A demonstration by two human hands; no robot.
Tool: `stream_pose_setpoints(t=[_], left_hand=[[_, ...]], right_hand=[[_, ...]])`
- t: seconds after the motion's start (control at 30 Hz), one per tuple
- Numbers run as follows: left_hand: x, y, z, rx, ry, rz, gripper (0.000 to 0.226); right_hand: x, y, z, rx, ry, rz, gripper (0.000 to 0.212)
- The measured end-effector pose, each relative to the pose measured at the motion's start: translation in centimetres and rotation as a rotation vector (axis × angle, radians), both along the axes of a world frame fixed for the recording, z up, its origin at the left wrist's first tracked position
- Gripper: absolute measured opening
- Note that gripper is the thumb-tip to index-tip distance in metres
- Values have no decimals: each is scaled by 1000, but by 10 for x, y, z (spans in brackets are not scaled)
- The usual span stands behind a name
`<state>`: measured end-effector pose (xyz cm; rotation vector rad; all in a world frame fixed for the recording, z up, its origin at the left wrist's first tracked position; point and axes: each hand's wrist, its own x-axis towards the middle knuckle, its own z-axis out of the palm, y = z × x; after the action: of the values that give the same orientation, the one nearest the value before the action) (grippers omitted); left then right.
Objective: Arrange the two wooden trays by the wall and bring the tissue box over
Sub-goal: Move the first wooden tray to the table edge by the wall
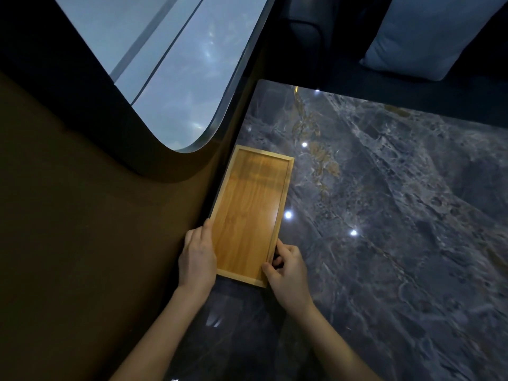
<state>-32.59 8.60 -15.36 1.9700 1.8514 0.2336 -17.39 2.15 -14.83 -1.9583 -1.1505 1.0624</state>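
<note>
One long wooden tray (251, 213) lies flat on the dark marble table (384, 215), its left long side against the brown wall (96, 215). My left hand (196, 255) grips the tray's near-left edge, squeezed between tray and wall. My right hand (287, 268) pinches the near-right corner rim. The tray holds nothing. A second tray and the tissue box are not in view.
A rounded window (170, 70) is set in the wall above the tray. A dark seat with a light blue cushion (428, 37) stands beyond the table's far edge. Bright ceiling lights reflect off the glossy tabletop.
</note>
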Motion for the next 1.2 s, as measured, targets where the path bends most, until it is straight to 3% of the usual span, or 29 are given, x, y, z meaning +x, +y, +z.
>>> stream_pose_setpoints(t=[0.7,0.8,0.9,1.03,1.2], left_hand=[[5,7,14,-25,128,-56,49],[4,8,16,-11,136,-78,42],[5,11,21,-20,170,-115,25],[13,13,31,27,269,-181,21],[50,9,52,50,199,-379,25]], right_hand=[[-5,2,-4,3,-108,64,38],[3,5,-1,-57,-103,123,21],[16,7,8,-132,-73,199,27],[40,-3,28,-198,-247,448,24],[79,-29,48,-194,-484,560,26]])
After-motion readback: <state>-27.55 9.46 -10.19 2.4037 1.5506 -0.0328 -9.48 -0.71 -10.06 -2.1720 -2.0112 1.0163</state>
